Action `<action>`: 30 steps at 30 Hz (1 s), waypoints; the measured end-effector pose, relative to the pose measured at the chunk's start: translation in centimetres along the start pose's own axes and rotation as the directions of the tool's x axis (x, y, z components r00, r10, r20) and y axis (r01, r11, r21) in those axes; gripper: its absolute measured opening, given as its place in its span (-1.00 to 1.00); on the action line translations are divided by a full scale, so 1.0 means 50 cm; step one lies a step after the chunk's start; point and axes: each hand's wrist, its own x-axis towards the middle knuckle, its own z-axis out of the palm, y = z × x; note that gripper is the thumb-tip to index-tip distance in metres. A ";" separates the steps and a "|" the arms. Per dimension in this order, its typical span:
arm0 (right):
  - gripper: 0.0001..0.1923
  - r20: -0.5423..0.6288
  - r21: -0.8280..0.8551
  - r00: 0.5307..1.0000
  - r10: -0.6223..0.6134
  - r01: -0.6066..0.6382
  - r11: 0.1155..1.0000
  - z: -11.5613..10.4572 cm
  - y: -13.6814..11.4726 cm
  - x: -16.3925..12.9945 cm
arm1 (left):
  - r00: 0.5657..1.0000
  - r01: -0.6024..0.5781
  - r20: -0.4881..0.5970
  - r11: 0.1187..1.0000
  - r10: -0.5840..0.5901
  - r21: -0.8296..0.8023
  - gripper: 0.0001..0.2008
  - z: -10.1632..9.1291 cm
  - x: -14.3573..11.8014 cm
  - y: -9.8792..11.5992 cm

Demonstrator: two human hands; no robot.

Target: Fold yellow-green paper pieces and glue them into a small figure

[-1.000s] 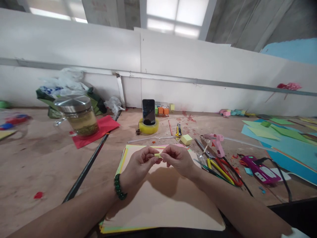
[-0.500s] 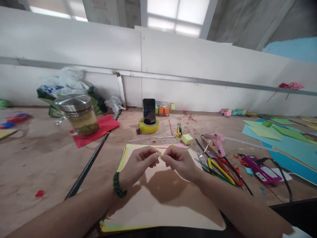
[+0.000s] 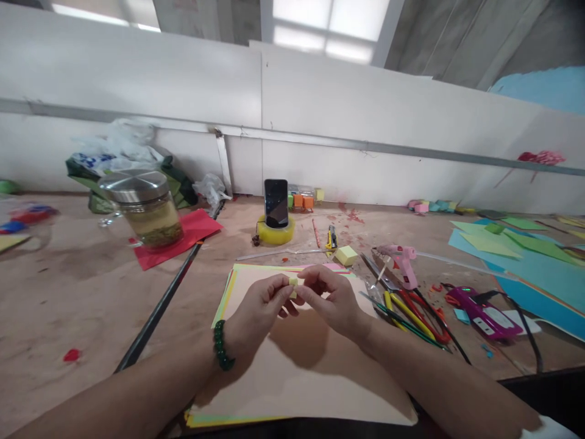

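Between my fingertips is a small pale yellow piece of paper (image 3: 293, 283), partly covered by the fingers. My left hand (image 3: 269, 297), with a green bead bracelet on its wrist, pinches the piece from the left side. From the right, the thumb of my right hand (image 3: 329, 300) presses against it, with the index finger raised slightly above. Both hands are over a stack of coloured paper sheets (image 3: 292, 390) whose top sheet is pale peach. Beyond the stack's far edge sits a pale yellow paper cube (image 3: 346, 255).
On the right lie scissors (image 3: 381, 273), yellow-handled pliers (image 3: 411, 314), a pink glue gun (image 3: 402, 265) and a purple power strip (image 3: 484, 312). A phone (image 3: 276, 204) leans in a yellow tape roll (image 3: 275, 233). A glass tea mug (image 3: 148, 213) stands at left on red paper.
The yellow paper piece has turned so more of it shows between the fingers. My right index finger has lifted a little, and the view has shifted slightly.
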 end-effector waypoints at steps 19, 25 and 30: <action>-0.78 0.032 -0.342 0.890 -0.455 0.437 0.832 -0.012 0.017 0.007 | 1.000 -0.006 -0.026 1.000 0.006 0.010 -0.72 0.003 0.002 -0.005; -0.74 0.085 -0.323 0.876 -0.474 0.474 0.819 -0.011 0.021 0.008 | 1.000 0.014 -0.016 0.998 -0.014 0.057 -0.76 0.007 0.001 -0.004; -0.71 0.094 -0.307 0.856 -0.508 0.510 0.803 -0.012 0.017 0.007 | 0.999 0.031 -0.029 0.997 -0.029 0.066 -0.77 0.006 0.001 -0.003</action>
